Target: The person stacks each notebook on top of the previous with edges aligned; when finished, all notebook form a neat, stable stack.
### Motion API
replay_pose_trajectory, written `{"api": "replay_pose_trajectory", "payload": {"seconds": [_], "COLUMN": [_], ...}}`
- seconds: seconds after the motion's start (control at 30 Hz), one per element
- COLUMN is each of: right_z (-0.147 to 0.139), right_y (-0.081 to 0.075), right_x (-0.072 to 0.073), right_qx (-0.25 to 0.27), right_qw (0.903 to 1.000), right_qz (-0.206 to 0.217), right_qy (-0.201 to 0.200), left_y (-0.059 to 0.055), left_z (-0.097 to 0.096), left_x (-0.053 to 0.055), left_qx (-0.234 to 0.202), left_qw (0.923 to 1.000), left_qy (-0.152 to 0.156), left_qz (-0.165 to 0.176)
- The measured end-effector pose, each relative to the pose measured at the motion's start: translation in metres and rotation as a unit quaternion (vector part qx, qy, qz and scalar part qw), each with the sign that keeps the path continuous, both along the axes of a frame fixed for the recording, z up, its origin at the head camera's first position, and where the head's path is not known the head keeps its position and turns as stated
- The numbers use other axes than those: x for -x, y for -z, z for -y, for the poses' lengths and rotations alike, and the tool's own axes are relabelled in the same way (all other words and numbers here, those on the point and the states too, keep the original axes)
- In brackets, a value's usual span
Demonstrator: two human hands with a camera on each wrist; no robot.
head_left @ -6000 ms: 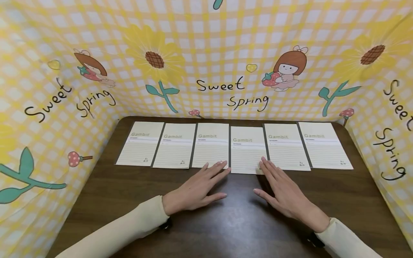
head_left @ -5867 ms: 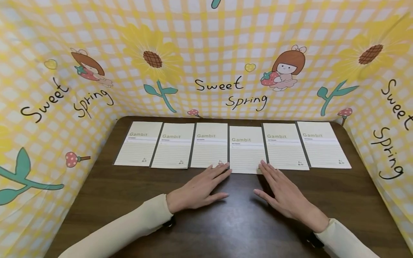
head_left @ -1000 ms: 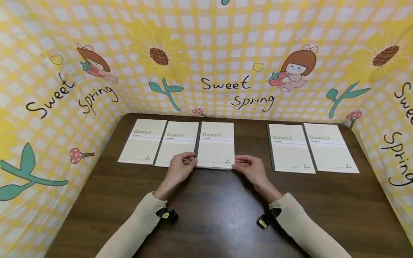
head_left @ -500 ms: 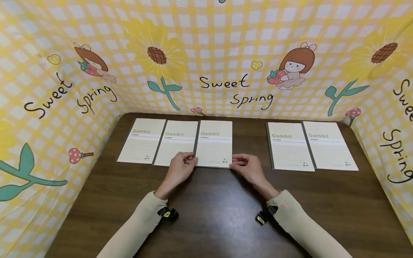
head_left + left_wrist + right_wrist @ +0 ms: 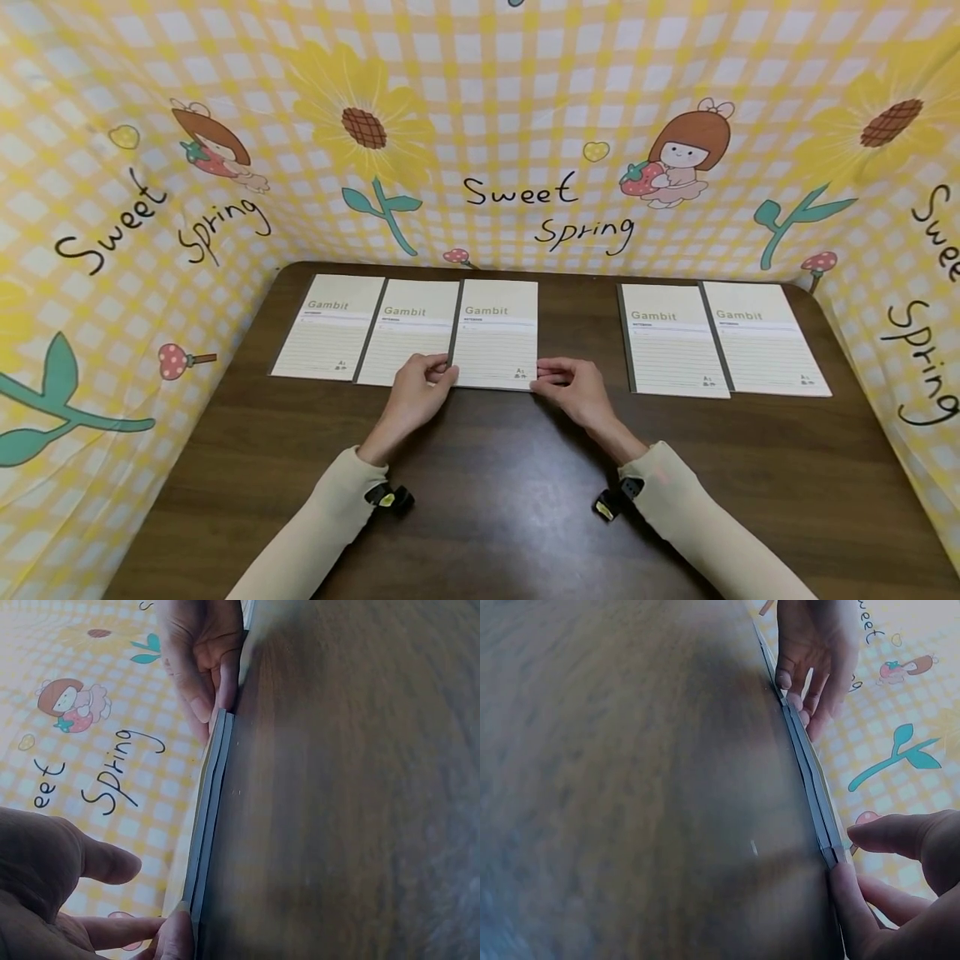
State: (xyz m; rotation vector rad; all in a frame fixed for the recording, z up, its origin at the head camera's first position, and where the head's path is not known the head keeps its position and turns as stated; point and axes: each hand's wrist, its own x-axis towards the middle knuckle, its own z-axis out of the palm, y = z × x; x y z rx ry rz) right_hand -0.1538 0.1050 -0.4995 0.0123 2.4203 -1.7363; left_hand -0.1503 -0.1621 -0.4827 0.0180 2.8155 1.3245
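Three sides of yellow-and-white checked cloth point(image 5: 480, 100) stand around the left, far and right edges of a dark wooden table point(image 5: 487, 508). Cream sleeves point(image 5: 300, 525) reach in from the near left and near right.

Along the far part of the table runs a row of five visible white covers. On the left, the leftmost notebook point(image 5: 327, 325) and its neighbour, the second notebook point(image 5: 412, 312), lie side by side. Next comes the middle pile point(image 5: 495, 333), close against that neighbour; both wrist views show two grey edges, one above the other, so it appears to be one notebook upon another. Past a wide gap on the right lie the fourth notebook point(image 5: 671, 350) and, touching it or nearly so, the rightmost notebook point(image 5: 768, 342).

The left hand point(image 5: 420, 392) grips the pile at its near left corner, fingers curled in; the right hand point(image 5: 579, 393) pinches the near right corner likewise. Whether the pile is fully resting or slightly raised, I cannot tell.

As far as can be judged, the work is at an early stage: two notebooks are together, their edges almost but not quite flush, and four lie singly.

Smaller again, a black device point(image 5: 390, 497) sits at each wrist. Smallest is the pale "Gambit" lettering point(image 5: 486, 311) on each cover.
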Motion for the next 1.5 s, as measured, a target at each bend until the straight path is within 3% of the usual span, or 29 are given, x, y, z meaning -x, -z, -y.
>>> {"api": "replay_pose_trajectory", "payload": {"seconds": [0.6, 0.73, 0.87, 1.0, 1.13, 1.33, 1.4, 1.5], "right_z": [0.000, 0.003, 0.008, 0.016, 0.028, 0.053, 0.061, 0.072], "right_y": [-0.010, -0.011, -0.012, -0.013, -0.014, -0.018, -0.018, -0.019], "right_x": [-0.002, -0.004, -0.006, -0.007, -0.006, -0.006, -0.006, -0.006], "right_qx": [-0.020, -0.041, -0.077, -0.130, -0.163, -0.180, -0.199, -0.243], "right_qw": [0.9998, 0.9987, 0.9927, 0.9770, 0.9577, 0.9348, 0.9219, 0.8890], "right_qz": [0.001, -0.028, -0.093, -0.165, -0.218, -0.233, -0.225, -0.219], "right_qy": [0.001, 0.002, -0.010, -0.039, -0.093, -0.198, -0.245, -0.321], "left_y": [-0.005, -0.011, -0.013, -0.013, -0.013, -0.015, -0.016, -0.015], "left_z": [0.010, 0.020, 0.033, 0.048, 0.062, 0.079, 0.084, 0.092], "left_x": [0.000, -0.002, -0.006, -0.010, -0.012, -0.014, -0.015, -0.019], "left_qx": [-0.012, -0.013, -0.004, 0.010, 0.038, 0.103, 0.132, 0.176], "left_qw": [0.9996, 0.9991, 0.9993, 0.9995, 0.9978, 0.9907, 0.9867, 0.9783], "left_qy": [0.015, 0.022, 0.028, 0.028, 0.021, 0.024, 0.045, 0.092], "left_qz": [0.023, 0.034, 0.026, -0.009, -0.049, -0.086, -0.084, -0.059]}}
